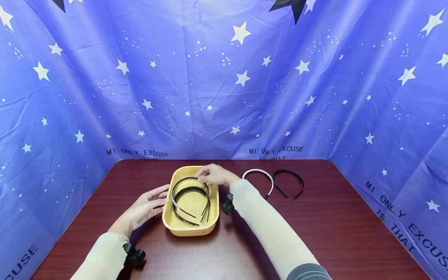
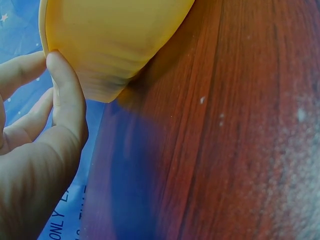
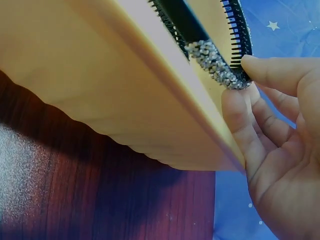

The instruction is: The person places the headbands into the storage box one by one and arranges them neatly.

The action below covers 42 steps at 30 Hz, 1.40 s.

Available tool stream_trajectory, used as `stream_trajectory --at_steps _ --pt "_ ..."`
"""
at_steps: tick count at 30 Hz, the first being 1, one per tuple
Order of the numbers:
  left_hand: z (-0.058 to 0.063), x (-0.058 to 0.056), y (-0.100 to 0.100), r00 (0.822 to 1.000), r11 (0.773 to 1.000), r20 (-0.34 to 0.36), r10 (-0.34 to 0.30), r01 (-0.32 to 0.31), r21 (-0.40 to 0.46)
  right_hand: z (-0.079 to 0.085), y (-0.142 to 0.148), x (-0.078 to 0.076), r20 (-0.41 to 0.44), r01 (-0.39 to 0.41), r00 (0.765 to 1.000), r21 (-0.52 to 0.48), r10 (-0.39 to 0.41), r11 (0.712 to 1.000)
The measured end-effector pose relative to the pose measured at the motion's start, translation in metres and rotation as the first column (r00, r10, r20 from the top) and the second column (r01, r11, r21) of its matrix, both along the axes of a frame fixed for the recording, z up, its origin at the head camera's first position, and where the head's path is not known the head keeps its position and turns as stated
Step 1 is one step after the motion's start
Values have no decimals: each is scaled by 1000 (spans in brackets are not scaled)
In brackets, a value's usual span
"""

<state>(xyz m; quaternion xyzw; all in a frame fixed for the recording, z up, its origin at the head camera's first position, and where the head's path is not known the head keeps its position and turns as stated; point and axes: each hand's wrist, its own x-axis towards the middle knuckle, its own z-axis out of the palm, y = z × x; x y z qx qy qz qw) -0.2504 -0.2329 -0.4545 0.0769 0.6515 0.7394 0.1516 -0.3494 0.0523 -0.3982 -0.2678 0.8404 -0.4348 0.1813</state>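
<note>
A yellow plastic basin (image 1: 190, 231) stands on the table, holding black toothed headbands (image 1: 190, 189). My right hand (image 1: 215, 175) reaches over its far right rim. In the right wrist view, the thumb and fingers of this hand (image 3: 285, 120) pinch a black headband with silver glitter (image 3: 215, 65), which is at the basin. Another black toothed band (image 3: 170, 22) shows behind it. At the basin's left side is my left hand (image 1: 147, 206), fingers extended, their tips touching the outside near the rim (image 2: 43, 30). How many bands overlap inside cannot be told.
A white-and-black headband (image 1: 260, 171) and a black headband (image 1: 288, 171) lie on the table right of the basin, behind the right forearm. The dark red wooden table (image 1: 332, 233) meets a blue star-printed curtain (image 1: 196, 97) at its back and sides.
</note>
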Motion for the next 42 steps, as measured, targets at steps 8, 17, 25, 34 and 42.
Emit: stream_trajectory --at_steps 8,17,25,34,42 --pt "3 2 1 999 1000 -27 -27 28 5 -2 -6 0 -68 26 998 103 -19 994" --pt "3 2 2 1000 1000 -17 -25 25 5 -5 -12 1 -292 63 956 302 29 951" --pt "3 2 1 1000 1000 -14 -26 26 9 -5 -13 4 -286 96 958 310 -3 946" --pt "3 2 1 1000 1000 -10 -25 25 12 -6 -13 6 -262 91 965 305 -9 948" --pt "3 2 1 1000 1000 -16 -27 27 8 -8 -13 6 -307 93 952 332 15 939"
